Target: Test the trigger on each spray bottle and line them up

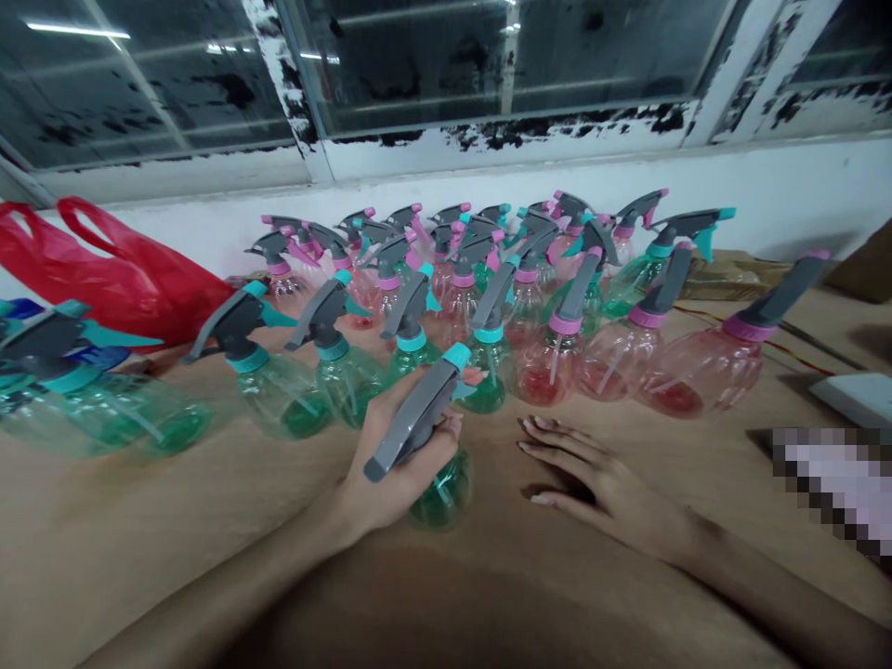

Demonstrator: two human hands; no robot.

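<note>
My left hand (400, 451) is wrapped round the neck of a green spray bottle (440, 497) with a grey and turquoise trigger head, upright at the front of the group. The fingers hide its collar. My right hand (603, 483) rests palm down on the tabletop, fingers stretched out and holding nothing. Just beyond it stand clear pink spray bottles (550, 367) with pink collars. Green spray bottles (279, 395) with turquoise collars line up beyond and left of my left hand.
Several more pink and green spray bottles (464, 297) crowd the back of the wooden table (265, 520) by the wall. A red plastic bag (150, 279) lies at the left. On the right are a white box-like object (860, 398), wires (773, 339) and a brown package (731, 277).
</note>
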